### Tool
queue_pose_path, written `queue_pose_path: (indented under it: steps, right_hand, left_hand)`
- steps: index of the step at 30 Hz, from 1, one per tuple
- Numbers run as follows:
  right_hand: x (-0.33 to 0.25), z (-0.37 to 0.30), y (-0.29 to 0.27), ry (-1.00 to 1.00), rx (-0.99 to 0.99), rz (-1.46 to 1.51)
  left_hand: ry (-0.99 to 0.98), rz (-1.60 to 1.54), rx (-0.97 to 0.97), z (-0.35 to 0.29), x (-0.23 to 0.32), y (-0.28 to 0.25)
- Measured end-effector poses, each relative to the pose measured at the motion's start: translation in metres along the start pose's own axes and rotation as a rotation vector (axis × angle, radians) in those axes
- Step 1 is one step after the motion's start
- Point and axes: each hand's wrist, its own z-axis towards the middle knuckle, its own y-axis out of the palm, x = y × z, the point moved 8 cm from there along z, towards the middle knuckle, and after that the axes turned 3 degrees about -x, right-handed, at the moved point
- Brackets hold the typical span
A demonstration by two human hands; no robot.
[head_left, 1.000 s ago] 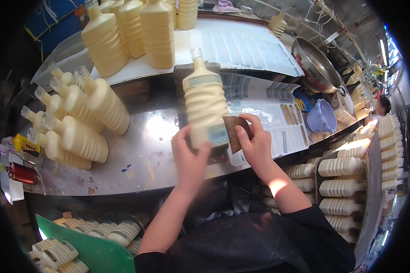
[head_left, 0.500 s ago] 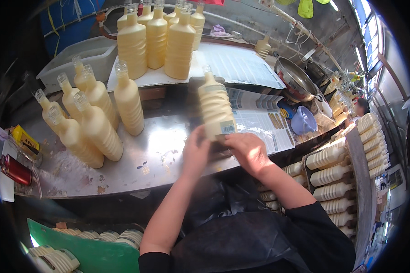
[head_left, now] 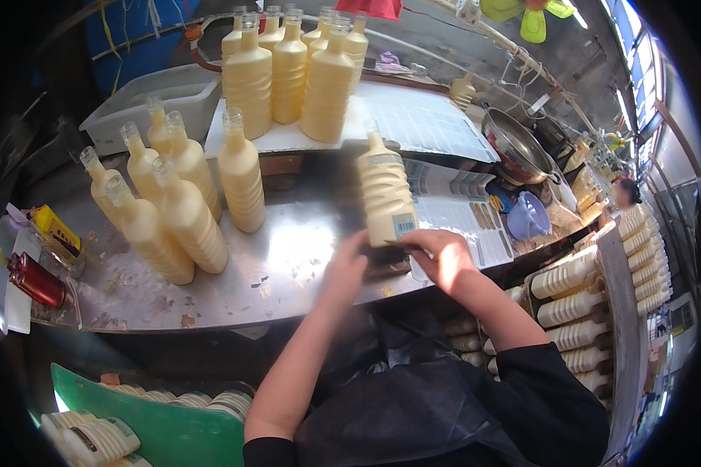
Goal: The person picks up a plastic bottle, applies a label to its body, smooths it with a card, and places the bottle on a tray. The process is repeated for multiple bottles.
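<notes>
A cream ribbed bottle [head_left: 387,191] with a clear neck leans back in front of me on a dark support, its neck pointing away. A small label with a barcode [head_left: 404,225] shows near its base. At the base's right corner, the fingers of my right hand [head_left: 446,261] are closed against the bottle's lower edge. Beside the base's left corner is my left hand [head_left: 344,271], smeared by motion, its grip unclear. To the left, several similar cream bottles [head_left: 241,180] stand upright on the metal table [head_left: 288,292].
More cream bottles [head_left: 249,86] stand on a white board [head_left: 413,117] at the back. Printed sheets [head_left: 475,226], a purple-blue basket [head_left: 528,215] and a large metal pan [head_left: 514,144] are on the right. Bottles lie stacked in a rack [head_left: 565,311] below right and behind a green panel [head_left: 144,416].
The whole view has shifted, so the scene sits slightly further right. Both hands remain at the bottle's base, the left still blurred. The bottle keeps nearly the same tilt.
</notes>
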Motion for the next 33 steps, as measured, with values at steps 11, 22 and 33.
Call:
queue_pose_path:
  steps: [11, 22, 33]
  right_hand:
    - [0.104, -0.013, -0.002, 0.526, 0.207, 0.211]
    - [0.134, -0.008, 0.019, 0.459, 0.15, 0.491]
    - [0.174, -0.008, 0.008, 0.3, 0.437, 0.82]
  left_hand:
    - [0.0, 0.348, 0.083, -0.012, 0.03, 0.004]
    - [0.137, 0.763, 0.414, 0.022, 0.056, 0.031]
    - [0.149, 0.51, 0.343, 0.027, 0.033, 0.03]
